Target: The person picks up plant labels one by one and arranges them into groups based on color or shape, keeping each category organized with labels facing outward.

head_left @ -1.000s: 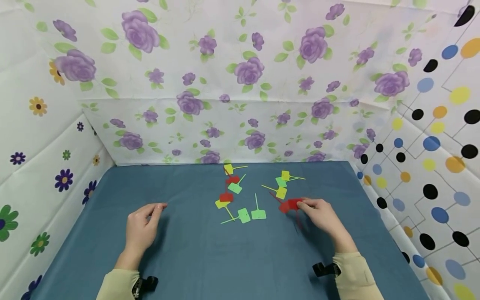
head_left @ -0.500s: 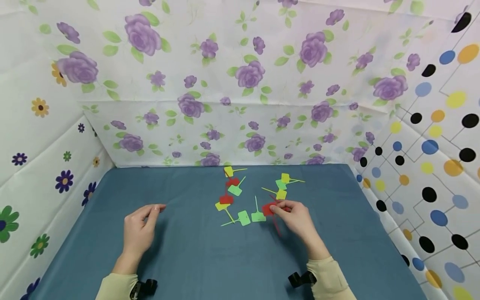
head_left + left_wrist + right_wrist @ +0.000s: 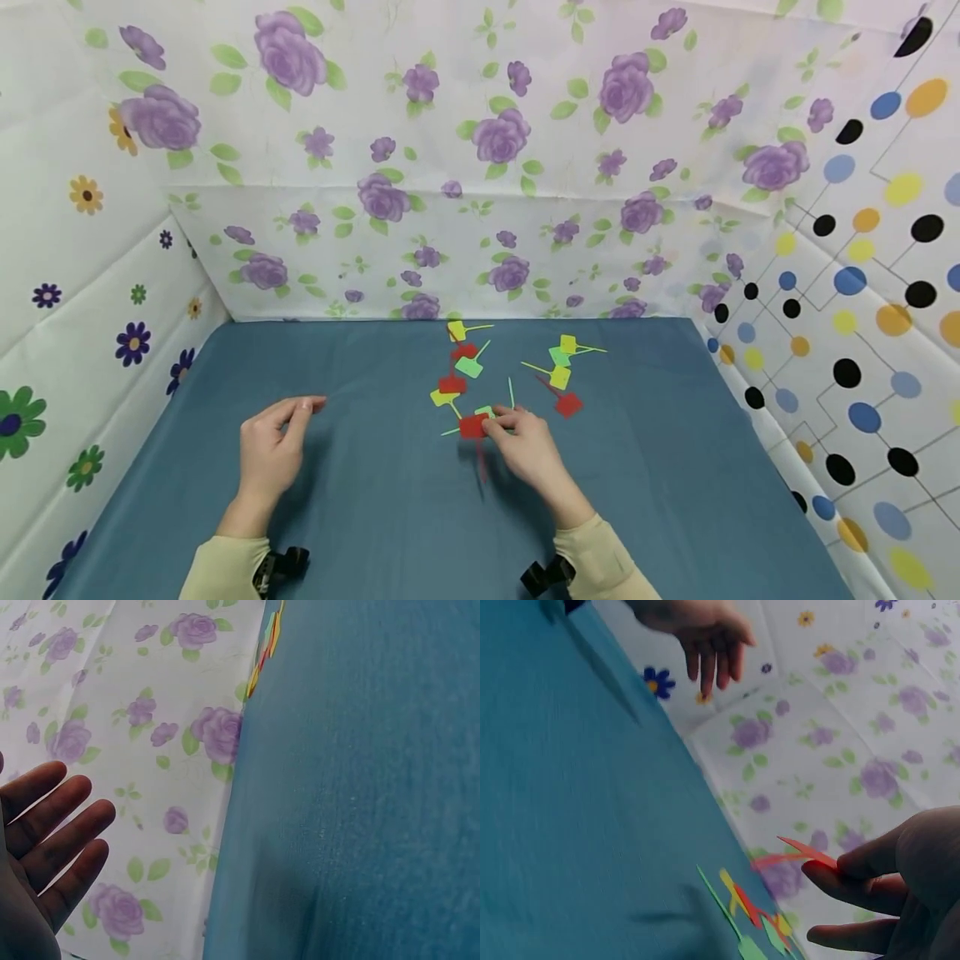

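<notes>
My right hand [image 3: 525, 446] pinches a red cable-tie tag [image 3: 472, 427] between thumb and fingers, its thin tail hanging down. In the right wrist view the red tag is seen nearly edge-on, raised off the cloth. In the head view, behind this hand lie green tags, partly hidden. My left hand [image 3: 272, 446] hovers over the left of the table, holding nothing; its fingers look loosely extended in the left wrist view. Another red tag [image 3: 568, 406] lies on the cloth to the right, near a yellow tag [image 3: 560, 377].
A blue cloth [image 3: 390, 517] covers the table. More yellow, red and green tags, including a green tag [image 3: 468, 367], lie loosely in two groups towards the back. A floral sheet [image 3: 450, 242] stands behind, with patterned sheets at both sides.
My right hand has carried the red tag leftwards, away from the other red tag, which now lies alone on the cloth. The left hand has barely moved.
</notes>
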Motion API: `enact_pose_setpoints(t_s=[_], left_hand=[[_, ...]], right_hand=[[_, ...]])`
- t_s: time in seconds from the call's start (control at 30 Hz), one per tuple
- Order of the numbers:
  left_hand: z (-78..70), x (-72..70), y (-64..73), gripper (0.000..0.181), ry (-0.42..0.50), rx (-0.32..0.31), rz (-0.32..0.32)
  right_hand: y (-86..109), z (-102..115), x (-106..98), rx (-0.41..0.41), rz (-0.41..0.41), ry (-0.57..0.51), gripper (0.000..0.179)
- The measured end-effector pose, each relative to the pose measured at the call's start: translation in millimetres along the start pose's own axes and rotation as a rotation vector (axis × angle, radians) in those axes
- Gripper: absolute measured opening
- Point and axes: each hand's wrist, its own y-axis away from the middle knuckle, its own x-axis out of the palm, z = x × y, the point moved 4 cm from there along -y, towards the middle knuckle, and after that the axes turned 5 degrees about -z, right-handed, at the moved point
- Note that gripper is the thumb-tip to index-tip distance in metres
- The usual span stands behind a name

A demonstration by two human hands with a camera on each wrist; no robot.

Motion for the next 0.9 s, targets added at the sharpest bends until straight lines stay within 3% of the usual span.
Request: enact_pose_setpoints(t_s=[0.23,0.6,0.9], left_hand=[[4.0,-6.1,0.1,0.023,0.006,-0.015,-0.005],[10.5,-12.6,3.9,0.023,-0.009,-0.045,0.005],[13.6,-7.4,-3.2,0.024,0.013,-0.025,0.010]], right_hand=[[5.6,12.4,25.9,-0.025,0.026,-0.125,0.021],[15.3,23.6,59.9,-0.058,0.027,-0.110,0.020],[16.0,48.2,103.5,-0.084,0.072,-0.104,0.015]])
